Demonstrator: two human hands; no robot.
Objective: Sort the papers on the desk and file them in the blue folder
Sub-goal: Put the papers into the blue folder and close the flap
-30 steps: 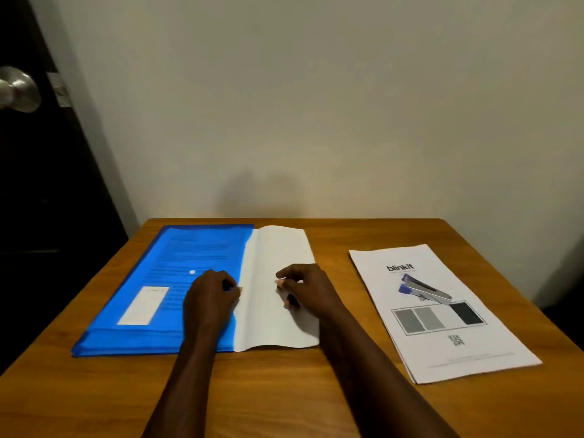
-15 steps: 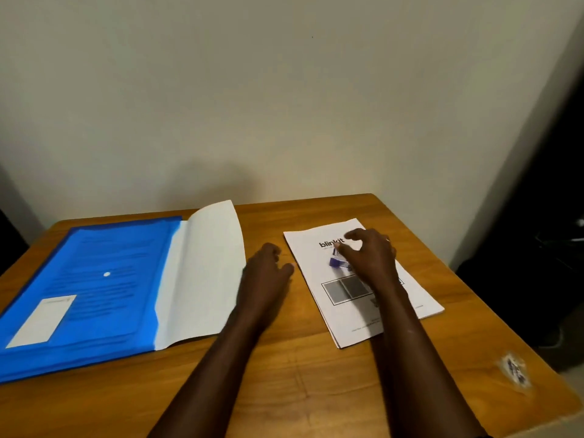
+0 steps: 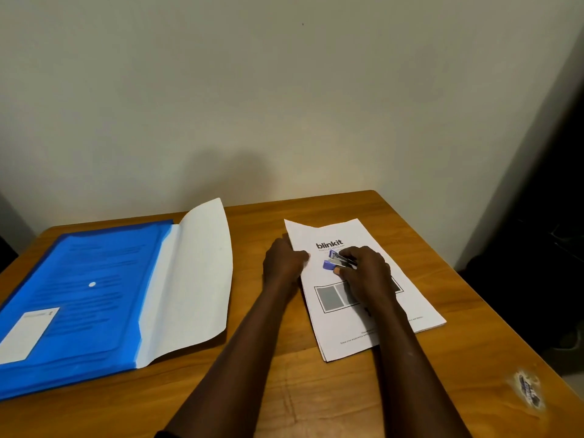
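Papers lie in two places on a wooden surface (image 3: 284, 390), seen from above along both of your forearms.

To your right, a paper stack (image 3: 344, 324) lies flat and angled away from you. Its top page is printed with the word "blinkit" and a row of grey boxes. A small purple stapler (image 3: 328, 264) sits on that top page, just below the printed word. Your right hand (image 3: 366, 276) covers the stapler's rear part, fingers curled round it in a grip, so only its front end shows. Your left hand (image 3: 284, 263) is at the stack's left edge near the far corner. Its thumb lies on top of the page and the fingers are curled at the edge, pinching the stack. The stack's far edge buckles slightly there.

To your left, well apart from the stack, the blue folder (image 3: 94, 311) lies flat and closed. It has a white label (image 3: 28, 333) near its front corner and a small white snap button (image 3: 92, 284) at its middle. A white sheet (image 3: 196, 279) sticks out from the folder's right side, its far corner curling upward off the surface. Neither hand touches the folder or this sheet.

A worn, scuffed mark (image 3: 527, 390) shows near the front right corner of the surface. A plain pale wall (image 3: 284, 90) rises behind.
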